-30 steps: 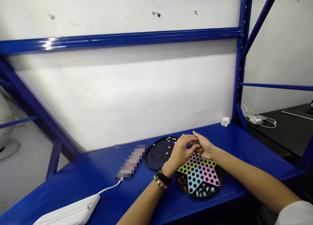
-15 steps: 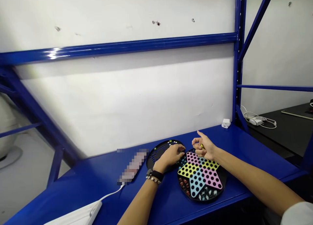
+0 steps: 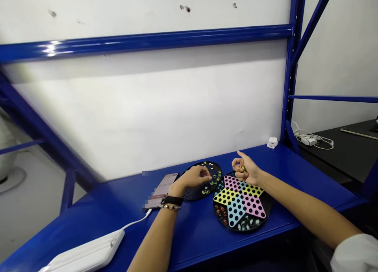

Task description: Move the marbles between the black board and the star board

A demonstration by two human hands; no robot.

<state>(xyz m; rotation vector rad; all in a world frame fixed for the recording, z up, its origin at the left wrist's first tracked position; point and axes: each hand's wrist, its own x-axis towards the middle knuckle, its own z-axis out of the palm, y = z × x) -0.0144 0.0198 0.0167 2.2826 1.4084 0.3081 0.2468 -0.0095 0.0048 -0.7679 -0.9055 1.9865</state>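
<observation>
My left hand [image 3: 196,176] hovers over a round black board [image 3: 192,195], its fingers pinched together; whatever is between the fingertips I cannot make out. Yellow-green marbles [image 3: 206,191] and a few white ones lie on that board, partly hidden by the hand. Curled fingers of my right hand [image 3: 248,170] hold a yellow-green marble [image 3: 243,169], thumb pointing up, above the far edge of the Chinese checkers board [image 3: 236,201]. This second board bears a pink, yellow and blue star with holes. Red marbles [image 3: 221,215] and white marbles [image 3: 248,223] sit in its rim compartments.
Left of the boards a phone [image 3: 162,191] lies plugged into a white cable, near a white power strip-like block [image 3: 88,253]. A white charger [image 3: 272,142] stands at the back of the blue table [image 3: 313,177]. A blue metal frame [image 3: 289,87] rises behind.
My left hand has moved left across the round black board, uncovering more yellow-green marbles. My right hand has stayed nearly in place with its marble. The camera view has shifted slightly.
</observation>
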